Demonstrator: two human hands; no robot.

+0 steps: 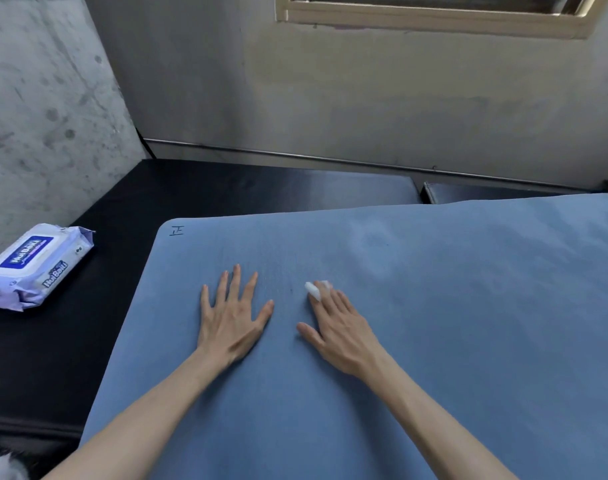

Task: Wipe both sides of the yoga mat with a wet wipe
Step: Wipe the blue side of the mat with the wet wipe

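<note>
Left hand (231,315) flat on the blue yoga mat (434,323), palm down, fingers straight and spread, thumb angled toward the other hand; grasping nothing. Right hand (340,329) just beside it, also palm down on the mat, fingers extended and close together, pressing a small wad of white wet wipe (313,290) beneath the fingertips; only the wipe's far edge showing past the index finger, thumb splayed to the side and clear of the wipe. Both forearms bare, entering from the lower edge and converging toward the mat's near-left area. Yoga mat spread flat, filling the lower right of the view, its rounded far-left corner bearing a small dark printed mark (177,231); paler, cloudy patch on the surface farther right. Beneath and beyond the mat, black padded flooring (226,188), with a seam between two pads at the far right. Pack of wet wipes (36,266), pale lilac with a blue label, lying on the black padding well to the left of the mat, apart from it. Background: stained concrete wall (46,98) at left, discoloured painted wall (364,98) behind, lower edge of a cream window frame (434,19) at the top.
</note>
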